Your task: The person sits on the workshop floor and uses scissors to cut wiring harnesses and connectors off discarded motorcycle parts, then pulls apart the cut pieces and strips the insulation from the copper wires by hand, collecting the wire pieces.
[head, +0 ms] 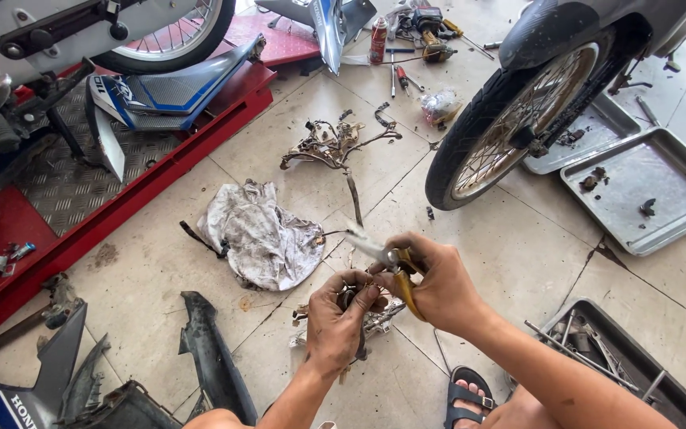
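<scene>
Tiled workshop floor, littered with parts: I see the small dark part (348, 299) pinched in my left hand (335, 326), fingers curled tight around it, just below the yellow-handled pliers (395, 266) that my right hand (438, 282) clasps shut, the jaws meeting the part between both fists. A dirty rag (260, 234) lies just beyond on the left, a wiring tangle (335, 147) farther out, and a motorcycle wheel (510, 119) beside metal trays (676, 214) to the right.

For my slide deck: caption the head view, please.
Right hand works yellow-handled pliers on a small part in the left hand.
</scene>
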